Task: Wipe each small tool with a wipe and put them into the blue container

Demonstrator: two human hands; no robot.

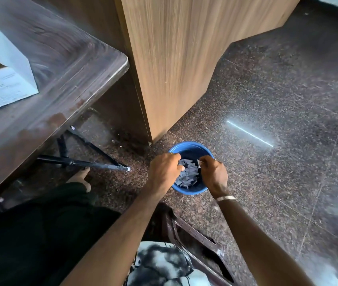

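Observation:
A round blue container stands on the dark speckled floor, holding a heap of several small grey tools. Both my hands reach down over it. My left hand is curled at the bowl's left rim, its fingers gripping some of the grey tools. My right hand is curled over the right rim and pinches a small white piece, seemingly a wipe, between thumb and fingers. The hands hide parts of the rim and of the heap.
A dark wooden table with a white box stands at the left, its black legs near the bowl. A tall wooden cabinet rises just behind the bowl. A chair edge lies below my arms.

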